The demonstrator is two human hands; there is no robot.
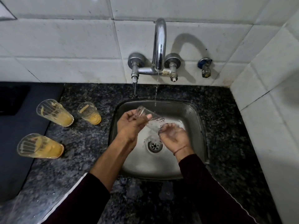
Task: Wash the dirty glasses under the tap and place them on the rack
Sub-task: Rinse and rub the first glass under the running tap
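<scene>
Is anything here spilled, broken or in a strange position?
Nothing looks spilled or broken. Three dirty glasses stand upright on the counter, with orange residue inside. The left hand holds a clear glass tilted over the sink, as washing requires.

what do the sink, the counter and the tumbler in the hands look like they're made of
Sink: probably stainless steel, brushed grey with soft reflections.
Counter: looks like polished granite or a similar stone, dark with pale speckles and a slight sheen.
Tumbler, held by the left hand: clear, ribbed and see-through, likely glass, though clear plastic can't be ruled out.
</scene>
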